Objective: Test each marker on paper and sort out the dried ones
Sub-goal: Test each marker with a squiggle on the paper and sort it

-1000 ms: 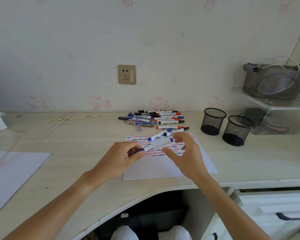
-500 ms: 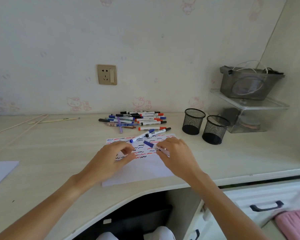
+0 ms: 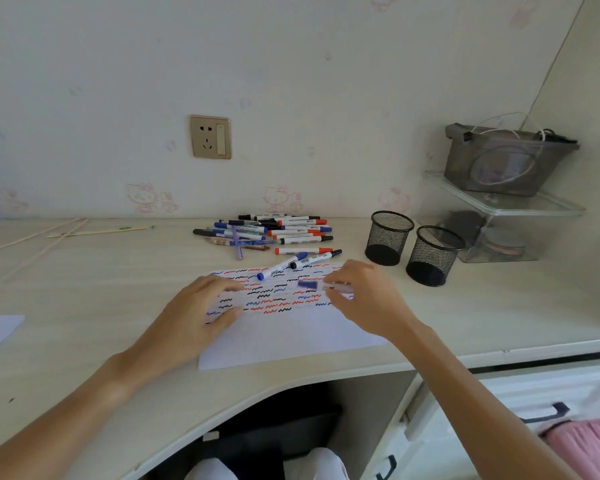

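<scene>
Your left hand (image 3: pixel 201 306) rests flat, fingers relaxed, on the scribbled paper (image 3: pixel 291 334). Your right hand (image 3: pixel 368 299), apart from it, pinches a blue-capped marker (image 3: pixel 326 286) above the sheet.

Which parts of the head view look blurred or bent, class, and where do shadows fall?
Head view: the marker in the right hand is motion-smeared; the desk edge curves from wide-angle distortion; soft daylight leaves faint shadows under the left hand and inside the cups.
</scene>
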